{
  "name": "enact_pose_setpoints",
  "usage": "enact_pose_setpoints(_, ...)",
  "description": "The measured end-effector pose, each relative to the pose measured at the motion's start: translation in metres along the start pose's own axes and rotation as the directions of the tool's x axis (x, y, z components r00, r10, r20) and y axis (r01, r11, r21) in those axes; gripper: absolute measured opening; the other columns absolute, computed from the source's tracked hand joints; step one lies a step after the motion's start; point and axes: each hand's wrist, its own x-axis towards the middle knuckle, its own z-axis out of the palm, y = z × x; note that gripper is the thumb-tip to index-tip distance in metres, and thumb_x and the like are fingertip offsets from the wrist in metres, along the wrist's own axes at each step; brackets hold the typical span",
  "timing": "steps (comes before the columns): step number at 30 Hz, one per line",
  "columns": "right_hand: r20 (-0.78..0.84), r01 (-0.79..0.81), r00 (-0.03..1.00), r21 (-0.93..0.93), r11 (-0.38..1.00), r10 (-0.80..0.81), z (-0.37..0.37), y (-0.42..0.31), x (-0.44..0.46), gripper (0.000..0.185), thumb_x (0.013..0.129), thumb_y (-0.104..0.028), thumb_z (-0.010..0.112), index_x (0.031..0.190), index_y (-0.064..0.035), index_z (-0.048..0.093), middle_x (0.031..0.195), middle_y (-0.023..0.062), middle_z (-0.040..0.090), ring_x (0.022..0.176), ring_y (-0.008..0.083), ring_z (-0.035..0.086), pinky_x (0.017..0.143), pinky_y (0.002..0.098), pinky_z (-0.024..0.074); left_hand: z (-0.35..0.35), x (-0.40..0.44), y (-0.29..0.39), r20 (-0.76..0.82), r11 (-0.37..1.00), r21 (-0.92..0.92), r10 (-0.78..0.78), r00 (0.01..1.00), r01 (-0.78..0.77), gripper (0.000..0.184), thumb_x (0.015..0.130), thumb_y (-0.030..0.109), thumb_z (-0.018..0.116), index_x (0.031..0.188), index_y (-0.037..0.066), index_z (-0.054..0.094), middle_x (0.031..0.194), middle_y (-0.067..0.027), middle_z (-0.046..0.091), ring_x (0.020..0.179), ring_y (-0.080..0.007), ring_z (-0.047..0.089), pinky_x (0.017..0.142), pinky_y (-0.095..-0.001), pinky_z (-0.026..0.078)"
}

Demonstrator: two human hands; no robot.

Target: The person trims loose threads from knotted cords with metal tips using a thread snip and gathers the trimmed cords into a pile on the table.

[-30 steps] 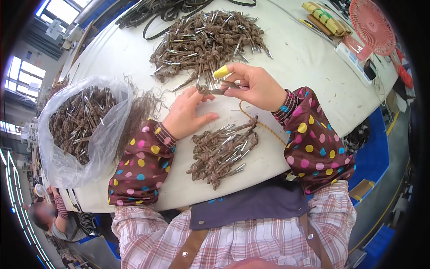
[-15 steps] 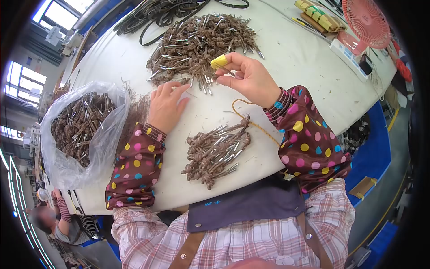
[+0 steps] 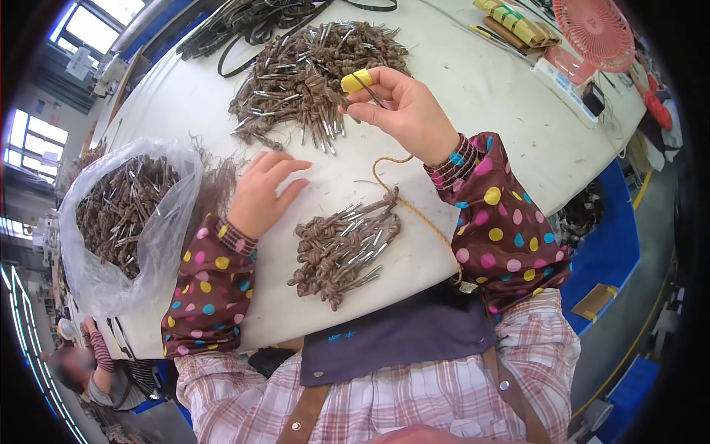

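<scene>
Beside the right fingers point(image 3: 386, 77), knotted brown cords point(image 3: 314, 70), heaped, metal-tipped.

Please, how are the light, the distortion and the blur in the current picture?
Head view: wide-angle distortion seems to curve the table, with black corners; head view: windows glare nearly white; head view: the person at lower left has a blurred head; head view: the nearer cord pile looks fairly sharp.

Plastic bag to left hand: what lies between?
Head view: a tangle of loose brown threads lies between the plastic bag and the left hand.
</scene>
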Motion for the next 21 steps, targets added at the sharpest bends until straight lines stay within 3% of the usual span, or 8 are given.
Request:
enact_pose_setpoints(5,-0.038,-0.042,0.998,0.050,0.998,0.043,-0.010,0.013,0.005,0.030,0.080,-0.011,0.068,0.106,0.0008,0.057,0.093,0.0047,0.064,0.085,0.0080,0.059,0.074,0.0209,0.0470,0.046,0.049,0.026,0.076,0.975,-0.121,0.194,0.978,-0.184,0.015,0.079,0.020,0.063,0.088,0.009,0.057,0.088,-0.0083,0.052,0.090,-0.0263,0.050,0.080,-0.0362,0.041)
enact_pose_setpoints(10,0.007,-0.074,0.997,-0.030,0.997,0.074,-0.017,0.001,0.004,0.028,0.080,-0.011,0.067,0.104,0.0014,0.058,0.091,0.0026,0.064,0.080,0.0072,0.057,0.070,0.0211,0.0461,0.035,0.027,0.001,0.131,0.997,-0.002,0.080,0.988,-0.080,0.012,0.077,0.013,0.060,0.081,0.006,0.052,0.088,-0.0098,0.050,0.089,-0.0281,0.050,0.079,-0.0361,0.041)
enact_pose_setpoints(13,0.204,0.040,0.978,-0.019,0.999,-0.036,-0.003,0.014,-0.002,0.024,0.079,-0.010,0.067,0.100,-0.0006,0.060,0.085,0.0033,0.064,0.076,0.0095,0.059,0.069,0.0235,0.0467,0.000,-0.010,-0.033,0.175,0.992,0.112,-0.073,0.982,0.054,0.011,0.078,0.013,0.060,0.083,0.006,0.053,0.089,-0.0096,0.052,0.090,-0.0278,0.051,0.080,-0.0363,0.042)
enact_pose_setpoints(16,0.442,0.002,0.892,-0.208,0.978,0.092,0.024,0.011,-0.020,0.021,0.078,-0.012,0.067,0.097,-0.0031,0.060,0.080,0.0073,0.064,0.073,0.0160,0.062,0.066,0.0274,0.0476,-0.027,-0.028,-0.058,0.144,0.980,0.126,-0.170,0.975,0.153,0.013,0.078,0.011,0.060,0.089,0.006,0.057,0.091,-0.0091,0.054,0.090,-0.0271,0.053,0.080,-0.0369,0.043)
enact_pose_setpoints(18,0.546,0.073,0.829,-0.327,0.942,0.125,0.037,0.002,-0.030,0.022,0.076,-0.015,0.067,0.095,-0.0056,0.060,0.078,0.0112,0.063,0.072,0.0245,0.063,0.065,0.0319,0.0484,-0.036,-0.022,-0.065,0.066,0.958,0.073,-0.281,0.958,0.276,0.018,0.078,0.008,0.060,0.096,0.006,0.058,0.093,-0.0094,0.055,0.090,-0.0276,0.054,0.079,-0.0367,0.044)
enact_pose_setpoints(19,0.626,0.161,0.759,-0.444,0.881,0.177,0.040,-0.005,-0.031,0.020,0.078,-0.011,0.067,0.096,-0.0047,0.060,0.081,0.0097,0.064,0.068,0.0183,0.062,0.064,0.0279,0.0487,-0.036,-0.015,-0.065,0.044,0.960,0.068,-0.274,0.961,0.271,0.026,0.077,0.004,0.060,0.102,0.009,0.059,0.095,-0.0089,0.055,0.091,-0.0285,0.055,0.079,-0.0366,0.045)
enact_pose_setpoints(21,0.717,0.217,0.683,-0.386,0.896,0.144,0.040,-0.001,-0.033,0.022,0.077,-0.014,0.069,0.095,-0.0059,0.061,0.081,0.0096,0.064,0.068,0.0202,0.061,0.063,0.0293,0.0478,-0.025,0.000,-0.062,0.033,0.981,0.079,-0.180,0.983,0.177,0.026,0.077,0.003,0.060,0.102,0.010,0.059,0.097,-0.0084,0.055,0.092,-0.0280,0.055,0.080,-0.0366,0.045)
